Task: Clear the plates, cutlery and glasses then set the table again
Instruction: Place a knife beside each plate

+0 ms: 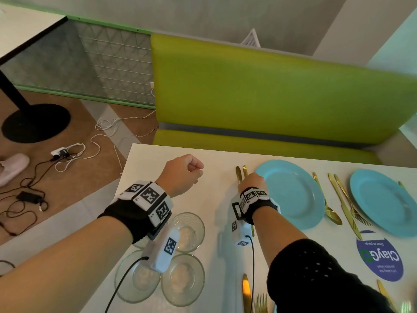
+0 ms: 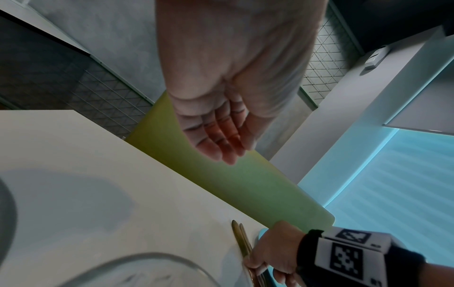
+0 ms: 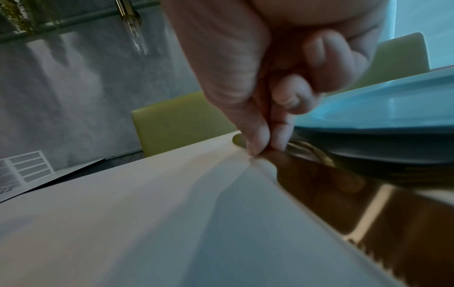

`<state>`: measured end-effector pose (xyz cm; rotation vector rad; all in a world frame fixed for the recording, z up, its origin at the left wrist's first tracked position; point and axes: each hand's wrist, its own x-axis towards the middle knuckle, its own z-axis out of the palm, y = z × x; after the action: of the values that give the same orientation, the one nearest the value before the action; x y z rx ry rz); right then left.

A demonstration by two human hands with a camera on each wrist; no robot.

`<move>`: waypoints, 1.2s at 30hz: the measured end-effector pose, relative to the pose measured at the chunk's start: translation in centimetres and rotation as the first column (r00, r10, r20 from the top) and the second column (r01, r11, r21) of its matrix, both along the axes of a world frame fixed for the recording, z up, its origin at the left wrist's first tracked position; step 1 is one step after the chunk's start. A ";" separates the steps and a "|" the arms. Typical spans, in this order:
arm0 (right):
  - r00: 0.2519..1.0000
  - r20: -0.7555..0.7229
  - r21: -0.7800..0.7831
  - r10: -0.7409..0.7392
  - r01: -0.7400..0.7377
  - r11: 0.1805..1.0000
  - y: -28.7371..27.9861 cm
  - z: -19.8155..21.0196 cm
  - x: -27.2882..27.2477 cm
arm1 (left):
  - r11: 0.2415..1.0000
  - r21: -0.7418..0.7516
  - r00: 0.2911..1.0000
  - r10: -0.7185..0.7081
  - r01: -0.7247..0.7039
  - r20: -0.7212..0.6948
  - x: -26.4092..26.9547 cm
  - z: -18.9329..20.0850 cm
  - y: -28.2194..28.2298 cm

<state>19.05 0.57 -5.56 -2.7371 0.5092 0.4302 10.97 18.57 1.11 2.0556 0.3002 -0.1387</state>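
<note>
My right hand [image 1: 249, 180] is down on the white table [image 1: 171, 154], left of a light blue plate [image 1: 293, 193]. Its thumb and fingers pinch the handle of a gold knife [image 3: 319, 186] that lies flat, serrated blade toward me. A gold fork [image 3: 312, 151] lies right beside the knife, against the plate's rim [image 3: 368, 116]. Both handles [image 1: 239, 173] stick out past my knuckles. My left hand [image 1: 194, 170] hovers above the table to the left, fingers loosely curled, holding nothing [image 2: 221, 143]. Three clear glasses [image 1: 189, 231] stand below my left wrist.
A second blue plate [image 1: 383, 199] lies at the right, with a gold spoon [image 1: 327, 199], knife [image 1: 345, 206] and fork [image 1: 354, 206] between the plates. More gold cutlery [image 1: 247, 292] lies at the near edge. A green bench [image 1: 270, 98] runs behind the table; cables [image 1: 67, 154] cross the floor.
</note>
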 end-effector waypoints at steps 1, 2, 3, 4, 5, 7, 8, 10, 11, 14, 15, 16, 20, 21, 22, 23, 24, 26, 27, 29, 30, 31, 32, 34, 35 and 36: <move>1.000 0.004 -0.005 0.002 -0.002 1.000 0.0 -0.1 0.1 | 1.000 -0.003 1.000 0.003 -0.003 -0.001 0.0 0.0 0.0; 1.000 0.010 -0.007 0.005 -0.005 1.000 0.0 -0.2 0.2 | 1.000 -0.006 1.000 0.006 -0.006 -0.002 0.0 -0.1 0.0; 1.000 0.016 -0.010 0.009 -0.009 1.000 0.0 -0.3 0.2 | 1.000 -0.008 1.000 0.008 -0.008 -0.002 0.0 -0.1 0.0; 1.000 0.022 -0.013 0.014 -0.014 1.000 0.0 -0.3 0.3 | 1.000 -0.009 1.000 0.009 -0.009 -0.003 0.0 -0.1 0.0; 0.999 0.026 -0.016 0.019 -0.019 1.000 0.1 -0.4 0.3 | 1.000 -0.008 1.000 0.010 -0.010 -0.003 0.0 -0.2 0.1; 0.999 0.027 -0.022 0.025 -0.024 0.999 0.2 -0.5 0.3 | 1.000 -0.004 1.000 0.012 -0.012 -0.003 -0.1 -0.2 0.2; 0.999 0.028 -0.023 0.024 -0.024 0.999 0.2 -0.5 0.4 | 1.000 -0.002 1.000 0.014 -0.014 -0.003 -0.1 -0.2 0.2; 0.999 0.029 -0.025 0.022 -0.021 0.999 0.2 -0.6 0.4 | 1.000 -0.002 1.000 0.018 -0.018 -0.003 -0.1 -0.2 0.3; 0.999 0.030 -0.028 0.022 -0.021 0.999 0.3 -0.6 0.4 | 1.000 -0.002 1.000 0.019 -0.019 -0.005 -0.1 -0.2 0.4; 0.999 0.030 -0.026 0.021 -0.020 0.999 0.2 -0.7 0.4 | 1.000 0.006 1.000 0.017 -0.017 -0.010 -0.2 -0.2 0.5; 0.999 0.028 -0.025 0.020 -0.020 0.999 0.2 -0.7 0.3 | 1.000 0.007 1.000 0.018 -0.018 -0.011 -0.3 -0.2 0.5; 0.999 0.028 -0.024 0.020 -0.020 1.000 0.2 -0.6 0.3 | 1.000 0.007 1.000 0.020 -0.020 -0.014 -0.4 -0.2 0.5; 0.999 0.029 -0.030 0.032 -0.031 0.999 0.0 -0.6 0.1 | 1.000 0.005 1.000 0.027 -0.027 -0.016 -0.9 -0.1 0.7; 0.999 0.031 -0.034 0.038 -0.037 0.999 0.0 -0.4 -0.1 | 1.000 0.003 1.000 0.027 -0.027 -0.014 -1.1 -0.1 0.7; 0.998 0.033 -0.039 0.046 -0.044 0.998 0.0 -0.3 -0.2 | 1.000 0.000 1.000 0.026 -0.026 -0.010 -1.2 0.0 0.8; 0.998 0.037 -0.043 0.055 -0.053 0.998 -0.1 -0.1 -0.4 | 1.000 -0.005 1.000 0.027 -0.027 -0.005 -1.5 0.1 0.8; 0.997 0.042 -0.043 0.063 -0.061 0.997 -0.2 0.2 -0.6 | 1.000 -0.011 1.000 0.028 -0.028 0.002 -1.7 0.3 0.8; 0.995 0.049 -0.054 0.088 -0.086 0.995 -0.4 1.2 -1.2 | 0.999 -0.024 0.999 0.030 -0.030 0.016 -2.4 0.6 0.7; 0.993 0.049 -0.067 0.111 -0.107 0.992 -0.6 1.7 -1.6 | 0.999 -0.033 0.999 0.033 -0.032 0.023 -2.8 0.7 0.7; 0.986 0.044 -0.089 0.163 -0.158 0.983 -0.9 2.7 -2.5 | 0.998 -0.050 0.999 0.033 -0.031 0.038 -3.8 1.1 0.6; 0.982 0.041 -0.098 0.186 -0.182 0.978 -1.2 3.2 -3.3 | 0.998 -0.055 0.999 0.030 -0.028 0.045 -4.3 1.3 0.5; 0.977 0.041 -0.100 0.211 -0.206 0.973 -1.4 3.7 -4.1 | 0.998 -0.062 0.998 0.031 -0.028 0.046 -5.0 1.5 0.4; 0.970 0.045 -0.095 0.237 -0.232 0.968 -1.7 4.1 -5.0 | 0.997 -0.070 0.998 0.033 -0.029 0.048 -5.6 1.7 0.3; 0.957 0.063 -0.044 0.282 -0.279 0.959 -2.1 4.6 -7.3 | 0.996 -0.076 0.998 0.043 -0.039 0.053 -7.3 2.1 0.0; 0.954 0.075 0.007 0.289 -0.290 0.957 -2.3 4.8 -8.5 | 0.996 -0.071 0.997 0.051 -0.046 0.062 -8.1 2.2 -0.1; 0.954 0.082 0.057 0.290 -0.295 0.954 -2.4 4.8 -9.8 | 0.997 -0.054 0.996 0.054 -0.050 0.072 -9.1 2.3 -0.2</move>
<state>9.20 -1.83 -0.71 -2.7553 0.0658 0.4081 1.89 18.33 3.38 1.9940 0.3015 -0.0384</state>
